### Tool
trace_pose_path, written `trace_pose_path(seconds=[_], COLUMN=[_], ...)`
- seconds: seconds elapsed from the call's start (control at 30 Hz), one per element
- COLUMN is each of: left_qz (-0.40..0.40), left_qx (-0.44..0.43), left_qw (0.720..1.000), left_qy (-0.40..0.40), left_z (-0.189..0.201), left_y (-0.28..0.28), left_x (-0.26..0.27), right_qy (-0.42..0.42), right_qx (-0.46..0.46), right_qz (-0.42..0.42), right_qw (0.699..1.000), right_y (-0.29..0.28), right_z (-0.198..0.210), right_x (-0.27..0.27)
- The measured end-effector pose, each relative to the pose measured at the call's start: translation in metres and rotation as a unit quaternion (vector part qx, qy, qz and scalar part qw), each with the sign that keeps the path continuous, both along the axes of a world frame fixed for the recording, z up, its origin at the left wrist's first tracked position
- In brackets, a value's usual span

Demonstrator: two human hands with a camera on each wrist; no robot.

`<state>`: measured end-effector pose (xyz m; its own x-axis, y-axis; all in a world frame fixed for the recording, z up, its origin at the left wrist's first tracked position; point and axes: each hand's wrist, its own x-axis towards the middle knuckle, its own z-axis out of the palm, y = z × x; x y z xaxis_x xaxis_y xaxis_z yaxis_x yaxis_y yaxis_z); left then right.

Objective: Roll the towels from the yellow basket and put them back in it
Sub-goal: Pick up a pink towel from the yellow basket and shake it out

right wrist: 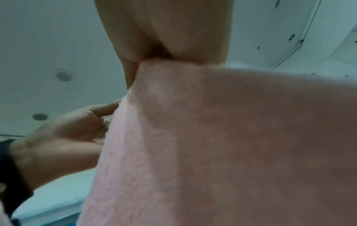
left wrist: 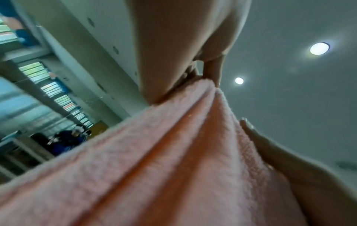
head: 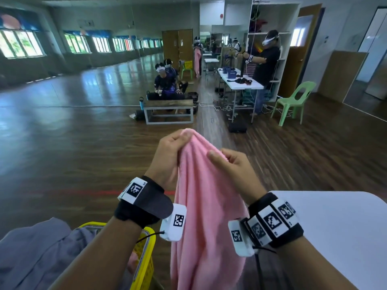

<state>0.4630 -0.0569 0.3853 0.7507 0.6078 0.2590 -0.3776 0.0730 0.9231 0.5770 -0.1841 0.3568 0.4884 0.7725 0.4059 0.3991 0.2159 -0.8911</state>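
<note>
While the left hand (head: 167, 155) pinches the top of the towel (head: 201, 206) at frame centre, thumb and curled fingers clamped on a bunched peak of cloth, the right hand (head: 232, 170) grips the same upper edge just to its right and a little lower, thumb on the near face, fingers behind. The left wrist view confirms the pinch at the peak (left wrist: 204, 85); the right wrist view shows the right hand's grip at the cloth's upper corner (right wrist: 154, 64). From both grips the towel hangs straight down, its long axis vertical, running between the two wrists to the bottom edge of the frame; its lower end is out of sight. The basket (head: 146, 258) sits at lower left, below the left forearm, with grey cloth (head: 35, 254) beside it. A table (head: 339, 231) fills the lower right, under the right wrist, so the right hand is nearer to it. Laying the towel flat there for rolling would likely mean swinging it rightward and spreading the hands apart along its edge.
</note>
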Motion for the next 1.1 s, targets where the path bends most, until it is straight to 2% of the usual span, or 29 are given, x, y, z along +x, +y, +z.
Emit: trace_pose_path(seconds=[0.03,0.13,0.17,0.27,0.37,0.4,0.47,0.53,0.57,0.63,0.7,0.77,0.87,0.93,1.0,1.1], left_qz=[-0.004,-0.108,-0.116,-0.075,0.011,0.009,-0.050,-0.114,-0.119,-0.062,0.020,0.044,-0.078,-0.111,-0.048,0.077], left_qx=[0.008,0.095,0.107,0.106,0.033,0.023,0.098,0.183,0.194,0.161,0.083,0.057,0.159,0.197,0.175,0.071], left_qw=[1.000,0.983,0.978,0.989,0.999,1.000,0.992,0.965,0.961,0.981,0.996,0.997,0.977,0.963,0.979,0.995], left_qy=[0.007,0.117,0.134,0.070,-0.001,-0.005,0.056,0.151,0.155,0.093,0.024,0.018,0.121,0.147,0.094,0.002], left_z=[-0.001,-0.016,-0.017,-0.010,0.000,0.000,-0.003,-0.007,-0.007,-0.005,-0.004,-0.006,-0.015,-0.011,-0.002,0.001], left_y=[0.001,-0.011,-0.014,-0.008,0.007,0.006,-0.005,-0.019,-0.020,-0.010,0.004,0.007,-0.011,-0.018,-0.012,0.009], left_x=[0.000,0.000,-0.001,-0.004,-0.009,-0.010,-0.010,-0.007,-0.006,-0.004,-0.005,-0.005,-0.001,0.001,0.002,-0.003], right_qy=[0.007,-0.016,-0.021,-0.003,0.010,0.001,-0.024,-0.043,-0.051,-0.057,-0.049,-0.034,-0.043,-0.055,-0.054,-0.016], right_qx=[0.004,0.047,0.056,0.038,-0.008,0.000,0.051,0.091,0.098,0.072,0.007,-0.004,0.083,0.111,0.082,0.019], right_qz=[0.001,-0.009,-0.012,-0.009,0.002,-0.001,-0.017,-0.031,-0.036,-0.044,-0.047,-0.047,-0.064,-0.062,-0.058,-0.023], right_qw=[1.000,0.999,0.998,0.999,1.000,1.000,0.998,0.994,0.993,0.995,0.998,0.998,0.994,0.990,0.993,0.999], right_y=[0.000,0.005,0.007,0.006,-0.003,-0.005,-0.004,-0.001,0.001,0.003,0.000,-0.005,-0.007,-0.004,0.000,-0.002], right_z=[-0.002,0.012,0.018,0.012,-0.005,-0.004,0.012,0.034,0.039,0.029,0.005,-0.005,0.017,0.033,0.026,-0.002], right_x=[-0.003,-0.001,0.000,0.000,0.001,0.001,0.004,0.006,0.007,0.009,0.010,0.009,0.010,0.009,0.010,0.016])
